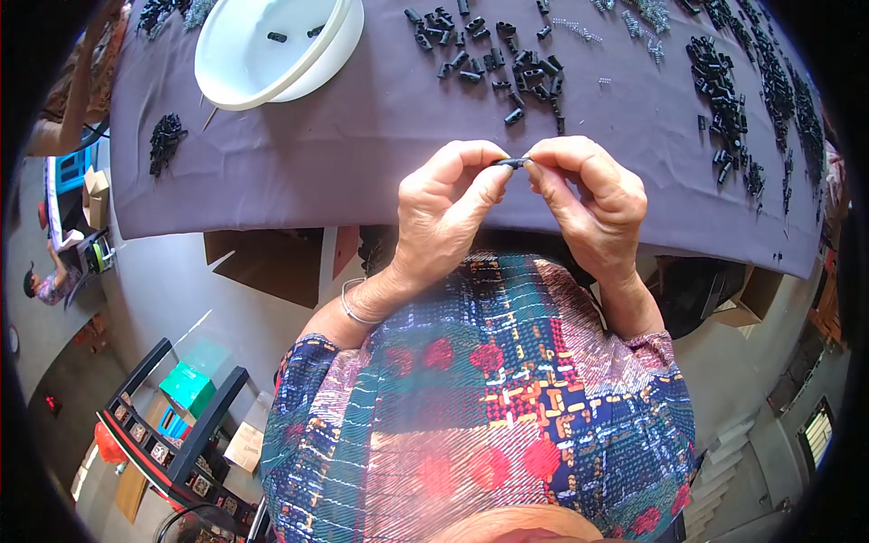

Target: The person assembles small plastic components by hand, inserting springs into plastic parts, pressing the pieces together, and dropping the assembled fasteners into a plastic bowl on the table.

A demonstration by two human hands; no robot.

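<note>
Between the fingertips of both hands, above the table's near edge, is a small black part (515, 163). My left hand (450, 206) pinches its left end with thumb and index finger, and my right hand (593, 201) pinches its right end. The fingertips cover most of the part. Just beyond the hands lies a loose group of short black cylindrical pieces (539, 81) on the purple-grey cloth (344, 163).
A white basin (262, 54) with a few black pieces stands at the upper left. Small black parts (167, 143) lie left; larger black piles (721, 100) and clear springs (647, 23) lie right. A chair (172, 425) and another person (52, 281) are at left.
</note>
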